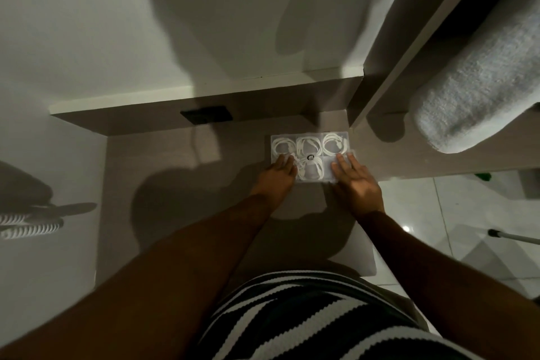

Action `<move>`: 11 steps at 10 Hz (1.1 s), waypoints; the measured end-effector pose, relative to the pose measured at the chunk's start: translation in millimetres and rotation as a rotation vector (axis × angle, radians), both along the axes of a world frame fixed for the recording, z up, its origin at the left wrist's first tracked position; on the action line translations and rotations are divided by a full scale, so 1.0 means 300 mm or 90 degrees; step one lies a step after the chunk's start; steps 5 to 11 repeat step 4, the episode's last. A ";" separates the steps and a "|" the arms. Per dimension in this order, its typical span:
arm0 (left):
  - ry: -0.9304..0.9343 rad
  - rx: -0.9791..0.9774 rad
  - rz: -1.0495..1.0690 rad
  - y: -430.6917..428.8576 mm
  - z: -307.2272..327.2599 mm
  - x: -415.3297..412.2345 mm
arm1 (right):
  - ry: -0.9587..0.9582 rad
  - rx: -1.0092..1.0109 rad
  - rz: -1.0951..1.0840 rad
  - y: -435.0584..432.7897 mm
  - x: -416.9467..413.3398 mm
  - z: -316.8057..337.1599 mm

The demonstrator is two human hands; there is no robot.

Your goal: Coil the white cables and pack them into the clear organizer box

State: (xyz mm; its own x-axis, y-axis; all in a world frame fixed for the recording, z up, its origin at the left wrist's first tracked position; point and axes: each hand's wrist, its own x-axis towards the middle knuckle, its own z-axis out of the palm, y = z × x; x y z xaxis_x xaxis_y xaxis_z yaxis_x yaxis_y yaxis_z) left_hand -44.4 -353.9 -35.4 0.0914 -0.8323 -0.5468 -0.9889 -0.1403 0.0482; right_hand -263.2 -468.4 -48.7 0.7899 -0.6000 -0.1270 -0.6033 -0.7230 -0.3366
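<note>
The clear organizer box (350,137) lies flat on the brown desk, near its back right corner. Coiled white cables (335,145) fill its three far compartments, and another coil (311,171) sits in the near middle one. My left hand (276,175) rests flat on the box's near left part, fingers extended. Over the near right part lies my right hand (358,181), also flat with fingers spread. Neither hand grips anything. Whether a lid covers the box is hard to tell in the dim light.
A black socket plate (206,115) sits in the desk's raised back ledge. A vertical panel (380,73) stands right behind the box. A grey padded roll (479,88) lies at right. White tiled floor (438,213) lies beyond the desk's right edge.
</note>
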 end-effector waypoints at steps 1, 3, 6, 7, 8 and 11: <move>0.021 -0.012 0.049 -0.081 0.027 0.014 | 0.167 0.051 -0.026 -0.055 0.071 0.020; 0.086 -0.041 0.081 -0.082 0.088 0.050 | 0.165 0.031 -0.079 -0.053 0.149 0.079; 0.060 -0.089 0.080 -0.011 0.102 0.074 | 0.144 -0.017 -0.035 -0.022 0.205 0.095; 0.060 -0.089 0.080 -0.011 0.102 0.074 | 0.144 -0.017 -0.035 -0.022 0.205 0.095; 0.060 -0.089 0.080 -0.011 0.102 0.074 | 0.144 -0.017 -0.035 -0.022 0.205 0.095; 0.060 -0.089 0.080 -0.011 0.102 0.074 | 0.144 -0.017 -0.035 -0.022 0.205 0.095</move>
